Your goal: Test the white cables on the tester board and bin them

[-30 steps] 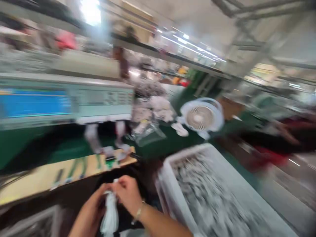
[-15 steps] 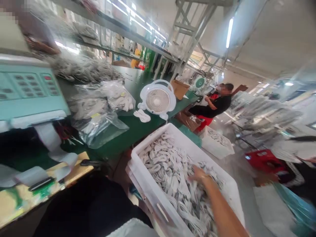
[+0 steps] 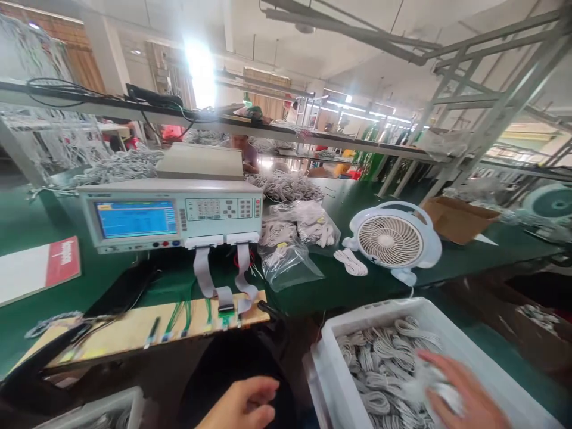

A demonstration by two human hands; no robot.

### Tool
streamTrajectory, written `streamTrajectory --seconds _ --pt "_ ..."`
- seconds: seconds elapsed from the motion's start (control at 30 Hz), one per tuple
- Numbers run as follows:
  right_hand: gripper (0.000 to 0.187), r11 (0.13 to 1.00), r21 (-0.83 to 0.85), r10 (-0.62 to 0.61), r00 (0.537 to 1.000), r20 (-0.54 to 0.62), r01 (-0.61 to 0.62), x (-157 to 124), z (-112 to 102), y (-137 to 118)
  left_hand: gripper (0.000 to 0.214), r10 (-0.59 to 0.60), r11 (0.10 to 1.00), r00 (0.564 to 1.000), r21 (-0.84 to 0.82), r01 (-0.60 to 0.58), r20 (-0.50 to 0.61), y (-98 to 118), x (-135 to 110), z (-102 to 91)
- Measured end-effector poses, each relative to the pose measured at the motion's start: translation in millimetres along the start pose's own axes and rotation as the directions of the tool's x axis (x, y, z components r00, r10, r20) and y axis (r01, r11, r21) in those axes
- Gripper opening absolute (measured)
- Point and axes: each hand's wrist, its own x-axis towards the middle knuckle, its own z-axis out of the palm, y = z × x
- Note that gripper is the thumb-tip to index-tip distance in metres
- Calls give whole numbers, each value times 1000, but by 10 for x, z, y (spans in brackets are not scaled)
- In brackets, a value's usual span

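My right hand (image 3: 465, 396) reaches into a white plastic crate (image 3: 328, 348) at the lower right, closing around a bundle of coiled white cables (image 3: 435, 381); the motion is blurred. The crate holds several more white cable coils (image 3: 379, 357). My left hand (image 3: 243, 404) hovers low in the middle, fingers loosely curled and holding nothing, above my dark lap. Ahead of it lies a wooden test board (image 3: 134, 328) with green wires and connectors, linked by grey ribbon cables to a pale green tester (image 3: 172, 213) with a blue screen.
A white desk fan (image 3: 391, 240) stands on the green bench (image 3: 339, 280), with bagged cables (image 3: 292, 238) beside it. A red and white booklet (image 3: 40, 268) lies at the left. A cardboard box (image 3: 458, 217) sits at the right. Another crate corner (image 3: 98, 408) shows at the bottom left.
The view swung back from the right to the bench. My right hand stays in the crate, now gripping a cable bundle. My left hand has come into view, without the bundle both hands held earlier.
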Motion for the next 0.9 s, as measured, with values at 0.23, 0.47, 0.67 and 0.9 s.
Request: streamTrajectory --seconds 0.23,0.47,0.67,0.9 --pt "53 876 455 -445 636 630 161 -275 1489 -1623 42 156 917 977 -346 -199 -147 279 -140 4" --pt "26 841 376 -98 574 813 -389 -212 2375 -1531 39 -252 740 895 -669 -67 -368 1 -296 -460" --pt "26 922 378 -213 699 683 -89 -510 2705 -1413 49 -115 860 860 -484 -164 -497 -197 -125 -489" --pt "22 916 360 -355 772 527 175 -566 2583 -1348 60 -143 664 882 -705 -252 -450 -141 -66 -425"
